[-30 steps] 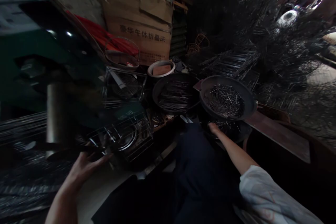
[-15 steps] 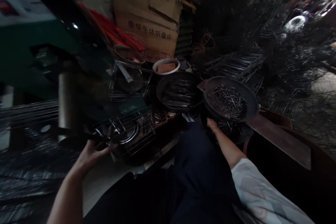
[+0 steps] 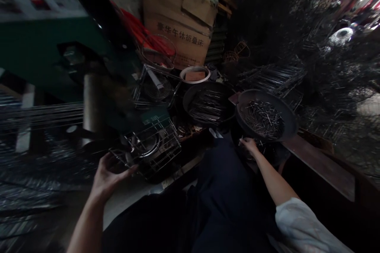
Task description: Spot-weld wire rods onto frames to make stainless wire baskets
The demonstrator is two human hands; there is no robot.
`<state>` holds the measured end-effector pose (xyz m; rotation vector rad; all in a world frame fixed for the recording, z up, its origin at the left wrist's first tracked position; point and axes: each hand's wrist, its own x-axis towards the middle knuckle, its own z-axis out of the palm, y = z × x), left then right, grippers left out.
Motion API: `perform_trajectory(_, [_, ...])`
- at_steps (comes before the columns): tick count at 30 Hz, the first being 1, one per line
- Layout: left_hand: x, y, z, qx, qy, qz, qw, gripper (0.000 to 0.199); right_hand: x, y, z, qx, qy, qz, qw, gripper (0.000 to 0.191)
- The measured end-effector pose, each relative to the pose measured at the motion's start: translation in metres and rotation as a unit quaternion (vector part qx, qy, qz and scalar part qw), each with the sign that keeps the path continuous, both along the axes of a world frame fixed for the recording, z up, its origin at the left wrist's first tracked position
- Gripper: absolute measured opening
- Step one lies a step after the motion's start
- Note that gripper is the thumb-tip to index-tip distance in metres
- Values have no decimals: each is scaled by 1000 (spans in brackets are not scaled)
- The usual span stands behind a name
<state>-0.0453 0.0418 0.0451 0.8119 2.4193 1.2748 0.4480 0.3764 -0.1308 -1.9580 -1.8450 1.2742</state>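
My left hand [image 3: 110, 176] grips the near left end of a wire basket [image 3: 169, 144], thumb and fingers apart around its thin bars. The basket sits tilted by the machine, with a shiny metal ring [image 3: 150, 145] showing among its bars. My right hand [image 3: 249, 146] is closed in a pinch over a dark lower pan [image 3: 277, 156]. A short, thin metal piece [image 3: 240, 140] shows at its fingertips. Above this hand is a round pan [image 3: 289, 126] heaped with short wire pieces [image 3: 264, 118].
A green machine [image 3: 44, 47] with a metal cylinder [image 3: 90, 102] stands left. Ahead are a dark bowl of wire rods [image 3: 209, 104], a white bowl [image 3: 184, 76] holding a block, and a cardboard box [image 3: 178, 19]. A rusty flat bar [image 3: 323, 166] juts out right; wirework piles lie behind.
The view has swung left, so things appear further right. My right hand has lifted slightly from the lower pan, a thin piece now visible at its fingertips. My left hand stays at the basket.
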Motion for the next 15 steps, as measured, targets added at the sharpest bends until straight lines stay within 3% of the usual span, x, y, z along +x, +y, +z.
perform_trajectory(4, [22, -14, -2, 68, -95, 36, 993, 101, -4, -20, -2, -34, 52, -21, 998, 24])
perform_trajectory(8, [30, -25, -5, 85, -149, 36, 984, 100, -4, -22, 4, -46, 97, -37, 994, 22])
perform_trajectory(15, [32, -41, -17, 86, -140, -8, 986, 103, -8, -23, 16, -10, 108, -82, 991, 22])
